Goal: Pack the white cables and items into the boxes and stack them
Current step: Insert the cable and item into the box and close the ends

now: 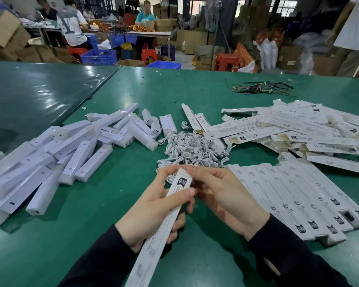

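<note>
The left hand (153,206) grips a long narrow white cardboard box (164,222) over the green table (195,96) — thumb curled across its printed face. The right hand (222,195) pinches the box's far end flap. Just behind lies a tangled pile of white cables (191,148) — packed boxes (298,199) lie in a row at right.

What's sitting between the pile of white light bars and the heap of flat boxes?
In the head view, a tangle of white cables lies between the light bars and the flat boxes.
</note>
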A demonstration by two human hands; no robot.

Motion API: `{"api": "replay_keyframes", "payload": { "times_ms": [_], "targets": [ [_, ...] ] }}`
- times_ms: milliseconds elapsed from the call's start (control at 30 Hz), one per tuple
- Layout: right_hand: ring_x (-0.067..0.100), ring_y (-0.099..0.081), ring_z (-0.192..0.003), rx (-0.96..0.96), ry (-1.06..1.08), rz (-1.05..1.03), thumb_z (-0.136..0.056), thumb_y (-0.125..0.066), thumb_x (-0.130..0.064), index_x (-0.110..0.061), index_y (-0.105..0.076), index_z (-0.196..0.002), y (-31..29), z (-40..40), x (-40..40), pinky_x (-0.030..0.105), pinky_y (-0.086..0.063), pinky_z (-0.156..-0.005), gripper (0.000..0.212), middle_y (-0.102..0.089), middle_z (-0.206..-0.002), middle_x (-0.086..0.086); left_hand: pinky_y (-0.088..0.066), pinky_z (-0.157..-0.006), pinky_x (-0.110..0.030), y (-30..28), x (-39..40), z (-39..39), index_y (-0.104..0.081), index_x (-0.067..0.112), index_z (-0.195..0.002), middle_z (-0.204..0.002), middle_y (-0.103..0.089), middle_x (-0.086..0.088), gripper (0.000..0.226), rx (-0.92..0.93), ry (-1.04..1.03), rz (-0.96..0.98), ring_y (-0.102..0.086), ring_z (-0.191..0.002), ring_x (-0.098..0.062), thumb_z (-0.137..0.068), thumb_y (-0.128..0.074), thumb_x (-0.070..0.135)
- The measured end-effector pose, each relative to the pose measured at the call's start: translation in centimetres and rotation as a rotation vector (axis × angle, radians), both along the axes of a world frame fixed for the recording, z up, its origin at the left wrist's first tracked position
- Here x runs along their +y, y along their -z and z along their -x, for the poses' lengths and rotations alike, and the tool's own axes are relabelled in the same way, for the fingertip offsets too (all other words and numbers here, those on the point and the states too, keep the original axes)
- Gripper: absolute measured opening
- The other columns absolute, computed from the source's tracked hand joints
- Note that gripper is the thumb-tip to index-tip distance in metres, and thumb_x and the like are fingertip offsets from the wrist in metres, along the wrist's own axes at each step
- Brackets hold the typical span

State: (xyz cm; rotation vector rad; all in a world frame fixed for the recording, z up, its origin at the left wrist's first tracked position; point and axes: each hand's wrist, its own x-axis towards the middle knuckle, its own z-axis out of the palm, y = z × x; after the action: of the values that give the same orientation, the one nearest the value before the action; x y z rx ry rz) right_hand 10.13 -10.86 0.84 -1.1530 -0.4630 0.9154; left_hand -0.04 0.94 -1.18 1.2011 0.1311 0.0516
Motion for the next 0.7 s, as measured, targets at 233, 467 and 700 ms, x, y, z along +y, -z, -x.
{"api": "replay_keyframes", "payload": {
  "times_ms": [233, 467, 700],
  "targets": [
    [0.018, -0.056, -0.054, 0.002, 0.045, 0.008, -0.087, -0.062, -0.015, 0.010, -0.070, -0.103, 0.4, 0.1, 0.2, 0.027, -0.048, -0.041, 0.031, -0.068, -0.076, 0.016, -0.037, -0.034, -0.019, 0.2, 0.1, -0.1, -0.052, 0.035, -0.117, -0.073, -0.057, -0.013, 0.044, 0.022, 0.016, 0.016, -0.039, -0.041, -0.018, -0.079, -0.070, 0.022],
    [0.018, -0.057, -0.051, -0.014, 0.069, 0.037, -0.092, -0.059, -0.009, 0.008, -0.071, -0.099, 0.6, 0.1, 0.1, 0.027, -0.046, -0.040, 0.023, -0.068, -0.075, 0.015, -0.037, -0.033, -0.019, 0.6, 0.1, -0.2, -0.051, 0.032, -0.118, -0.076, -0.058, -0.016, 0.045, 0.038, 0.015, 0.011, -0.039, -0.040, -0.018, -0.079, -0.069, 0.022],
    [0.021, -0.056, -0.052, -0.363, 0.141, 0.039, -0.096, -0.055, -0.014, -0.003, -0.077, -0.097, 1.1, 0.8, 0.2, 0.028, -0.045, -0.044, 0.024, -0.067, -0.081, 0.017, -0.036, -0.035, -0.019, 0.6, 0.2, -0.1, -0.055, 0.028, -0.111, -0.077, -0.055, -0.017, 0.031, 0.053, 0.019, 0.037, -0.037, -0.040, -0.017, -0.081, -0.066, 0.024]
  ]
}}
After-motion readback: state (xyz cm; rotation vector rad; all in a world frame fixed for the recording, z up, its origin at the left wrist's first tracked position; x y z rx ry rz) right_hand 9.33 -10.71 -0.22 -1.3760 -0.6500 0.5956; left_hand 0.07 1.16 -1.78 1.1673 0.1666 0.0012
